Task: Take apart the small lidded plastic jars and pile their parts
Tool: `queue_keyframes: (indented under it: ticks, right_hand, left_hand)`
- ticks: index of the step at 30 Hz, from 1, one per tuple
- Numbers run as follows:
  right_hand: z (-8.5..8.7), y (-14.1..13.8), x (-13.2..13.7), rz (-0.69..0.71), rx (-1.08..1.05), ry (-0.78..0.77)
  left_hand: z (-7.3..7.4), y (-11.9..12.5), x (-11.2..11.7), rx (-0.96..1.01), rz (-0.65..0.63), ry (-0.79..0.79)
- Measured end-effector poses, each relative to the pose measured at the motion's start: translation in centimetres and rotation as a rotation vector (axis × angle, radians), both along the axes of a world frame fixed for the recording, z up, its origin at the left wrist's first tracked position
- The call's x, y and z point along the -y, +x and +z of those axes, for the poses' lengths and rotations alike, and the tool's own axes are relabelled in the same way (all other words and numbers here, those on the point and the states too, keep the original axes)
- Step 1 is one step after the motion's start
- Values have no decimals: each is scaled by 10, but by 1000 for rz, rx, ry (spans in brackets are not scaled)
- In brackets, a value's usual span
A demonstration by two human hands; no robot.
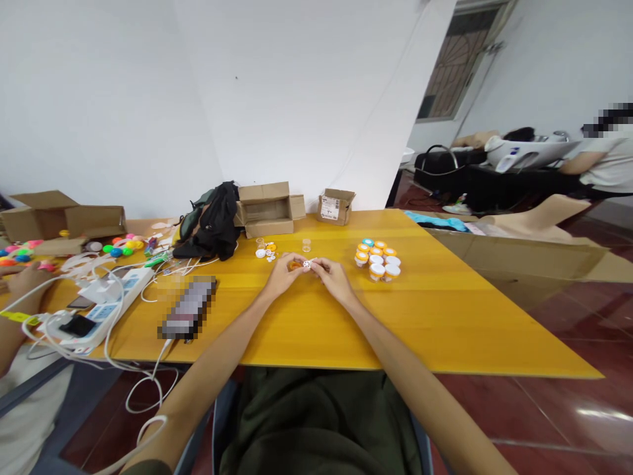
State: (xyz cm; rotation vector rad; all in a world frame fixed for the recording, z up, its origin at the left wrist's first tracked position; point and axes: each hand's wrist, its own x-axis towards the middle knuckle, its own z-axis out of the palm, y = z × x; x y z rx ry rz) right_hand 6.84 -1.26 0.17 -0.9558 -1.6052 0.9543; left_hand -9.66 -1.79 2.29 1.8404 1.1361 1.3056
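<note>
My left hand and my right hand meet over the middle of the yellow table. The left fingers pinch a small orange piece. The right fingers pinch a small white cap-like piece pressed against it. A cluster of small orange pots with white and teal lids stands just right of my right hand. Loose white caps and an orange bit lie behind my left hand, with a small clear cup beside them.
Open cardboard boxes and a black bag sit at the table's back. A power strip with white cables, a phone and coloured balls lie at left, near another person's arm. Someone sits far right.
</note>
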Motion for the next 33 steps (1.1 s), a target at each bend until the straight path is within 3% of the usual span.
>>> queue_keyframes:
  ticks: [14,23,28,33]
  right_hand:
    - [3,3,0,81,49,-27]
    - [-2,2,-4,53,51,-26]
    - [-2,1,-3,13,17,-58]
    - [-2,2,-5,-103,-41,-52]
  left_hand:
    - [0,-2,-2,126,-85,-101]
    - [2,-1,-3,117,-91,-102]
    - [0,-1,-4,41,-50,-33]
    - [-1,-1,0,-171,13,76]
